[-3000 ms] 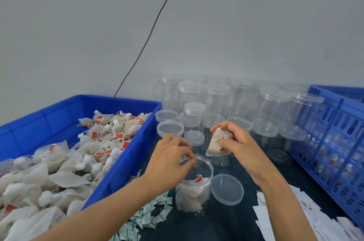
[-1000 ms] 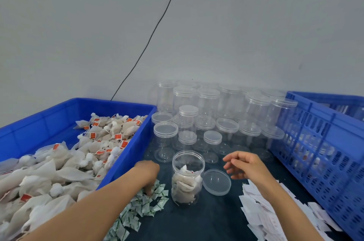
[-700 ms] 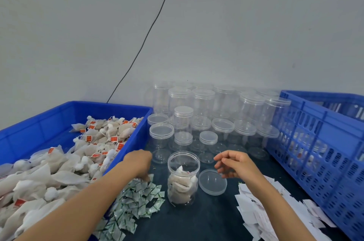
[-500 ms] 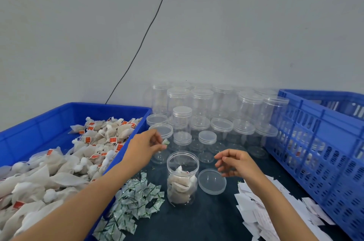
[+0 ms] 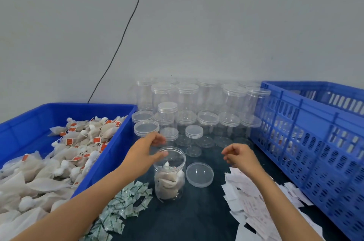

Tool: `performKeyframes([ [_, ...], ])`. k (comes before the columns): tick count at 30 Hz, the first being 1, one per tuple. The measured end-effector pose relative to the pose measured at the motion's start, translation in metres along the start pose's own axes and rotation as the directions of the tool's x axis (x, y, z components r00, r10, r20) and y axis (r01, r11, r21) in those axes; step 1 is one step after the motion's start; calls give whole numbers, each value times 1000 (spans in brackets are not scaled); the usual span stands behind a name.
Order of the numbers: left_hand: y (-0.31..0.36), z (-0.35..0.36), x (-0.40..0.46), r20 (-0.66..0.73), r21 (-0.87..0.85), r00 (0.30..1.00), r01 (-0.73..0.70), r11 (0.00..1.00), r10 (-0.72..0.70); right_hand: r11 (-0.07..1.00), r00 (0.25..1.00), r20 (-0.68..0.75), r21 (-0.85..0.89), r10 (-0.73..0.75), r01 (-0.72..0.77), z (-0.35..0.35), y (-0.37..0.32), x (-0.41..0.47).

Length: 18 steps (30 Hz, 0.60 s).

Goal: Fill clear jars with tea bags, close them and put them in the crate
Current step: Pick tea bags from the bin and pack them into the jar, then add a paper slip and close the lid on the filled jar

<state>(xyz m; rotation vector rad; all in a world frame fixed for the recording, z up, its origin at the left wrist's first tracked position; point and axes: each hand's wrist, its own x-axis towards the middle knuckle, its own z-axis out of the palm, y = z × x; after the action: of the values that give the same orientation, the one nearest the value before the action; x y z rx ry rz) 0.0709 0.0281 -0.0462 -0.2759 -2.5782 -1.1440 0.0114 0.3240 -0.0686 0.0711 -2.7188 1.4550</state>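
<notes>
An open clear jar [image 5: 169, 181] stands on the dark table, about two-thirds full of tea bags. Its clear lid [image 5: 200, 174] lies flat just to its right. My left hand [image 5: 141, 154] hovers at the left side of the jar's mouth, fingers spread and relaxed, with nothing visible in it. To the right of the lid, my right hand [image 5: 240, 157] is held above the table, loosely curled and empty. Loose tea bags [image 5: 78, 142] with red tags fill the blue bin [image 5: 110, 154] on the left. The blue slotted crate [image 5: 315, 142] stands at the right.
Several empty lidded clear jars [image 5: 187, 98] are grouped at the back against the wall. Small green-and-white packets [image 5: 126, 205] lie in a heap in front of the jar on the left. White paper slips [image 5: 252, 201] are scattered under my right forearm.
My left hand rose from the packet heap pinching a small packet and came to the jar's mouth, where its fingers have spread. My right hand drifted slightly right.
</notes>
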Motion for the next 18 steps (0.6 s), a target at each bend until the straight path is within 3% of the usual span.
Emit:
performKeyframes([
  [3, -1, 7, -2, 101, -29, 992, 84, 996, -81, 952, 995, 96, -307, 32, -1, -3, 19, 3],
  [7, -1, 13, -2, 166, -17, 982, 96, 995, -92, 840, 977, 177, -543, 116, -1, 3, 40, -4],
  [12, 0, 12, -2, 175, -22, 979, 111, 994, -105, 772, 998, 61, -635, 22, 22, 12, 42, -9],
  [18, 1, 11, -2, 184, -54, 976, 125, 991, -113, 721, 999, 32, -691, -42, 52, 2, 26, -2],
])
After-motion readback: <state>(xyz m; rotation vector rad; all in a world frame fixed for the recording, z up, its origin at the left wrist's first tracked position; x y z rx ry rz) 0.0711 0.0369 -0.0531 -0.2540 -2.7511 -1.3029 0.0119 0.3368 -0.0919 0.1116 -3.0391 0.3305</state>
